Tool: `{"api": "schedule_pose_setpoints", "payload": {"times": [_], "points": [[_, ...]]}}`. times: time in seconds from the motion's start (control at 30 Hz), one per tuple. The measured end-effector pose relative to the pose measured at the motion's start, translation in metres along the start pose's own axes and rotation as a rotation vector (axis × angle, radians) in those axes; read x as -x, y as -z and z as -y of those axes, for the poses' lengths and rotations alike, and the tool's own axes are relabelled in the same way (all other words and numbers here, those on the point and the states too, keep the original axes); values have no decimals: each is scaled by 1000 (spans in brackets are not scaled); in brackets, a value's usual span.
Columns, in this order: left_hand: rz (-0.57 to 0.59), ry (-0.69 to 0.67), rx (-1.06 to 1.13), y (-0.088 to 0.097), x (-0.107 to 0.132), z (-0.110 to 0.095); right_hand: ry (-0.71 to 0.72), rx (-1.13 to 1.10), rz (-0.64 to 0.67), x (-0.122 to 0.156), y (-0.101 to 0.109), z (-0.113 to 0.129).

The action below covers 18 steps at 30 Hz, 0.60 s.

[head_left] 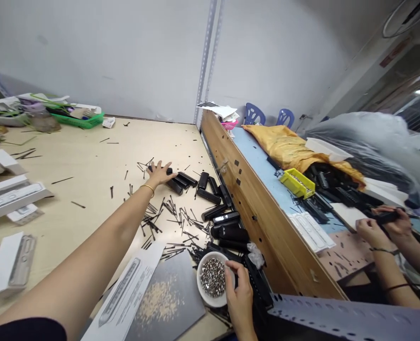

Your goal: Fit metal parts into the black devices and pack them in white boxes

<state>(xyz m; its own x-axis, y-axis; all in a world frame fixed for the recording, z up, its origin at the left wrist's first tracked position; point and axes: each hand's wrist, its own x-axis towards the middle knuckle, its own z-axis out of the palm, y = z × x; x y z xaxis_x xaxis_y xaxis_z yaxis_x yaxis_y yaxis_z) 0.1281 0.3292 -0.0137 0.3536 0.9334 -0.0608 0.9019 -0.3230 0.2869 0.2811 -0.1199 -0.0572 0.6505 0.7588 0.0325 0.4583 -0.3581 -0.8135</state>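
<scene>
My left hand (pixel 159 174) reaches forward with its fingers spread over black oblong plastic pieces. A black piece (pixel 175 186) lies just by its wrist side, and a dark end shows by the fingertips. My right hand (pixel 241 293) is at the right rim of a white bowl (pixel 201 294), thumb and fingers curled about the edge. Small shiny metal parts (pixel 213 277) fill the bowl. Loose thin black sticks (pixel 172 208) are scattered between my hands. More black pieces (pixel 227 218) lie in a row along the wooden divider.
White printed boxes (pixel 13 196) lie at left, with a green basket (pixel 85 121) behind. A grey board (pixel 184 289) with pale crumbs is in front. Beyond the wooden divider (pixel 252 203), another person's hands (pixel 376 229) hold a black piece near a yellow bin (pixel 297 183).
</scene>
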Motion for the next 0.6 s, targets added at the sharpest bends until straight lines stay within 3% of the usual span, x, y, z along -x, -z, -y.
{"api": "schedule_pose_setpoints", "payload": {"times": [0.1,0.17,0.3,0.47,0.6], "points": [[65,34,-2,0,-35,5,67,145,-57,-28,2,11],[138,-1,3,-8,-50,1,78,326,-22,-56,1,26],[265,-224,5,-33,-56,-24,-92,637,305,-116,0,48],[334,-502,16,-50,-16,-50,-91,673,510,-168,0,45],[317,-501,17,-49,54,-52,9,614,565,-187,-11,44]]}}
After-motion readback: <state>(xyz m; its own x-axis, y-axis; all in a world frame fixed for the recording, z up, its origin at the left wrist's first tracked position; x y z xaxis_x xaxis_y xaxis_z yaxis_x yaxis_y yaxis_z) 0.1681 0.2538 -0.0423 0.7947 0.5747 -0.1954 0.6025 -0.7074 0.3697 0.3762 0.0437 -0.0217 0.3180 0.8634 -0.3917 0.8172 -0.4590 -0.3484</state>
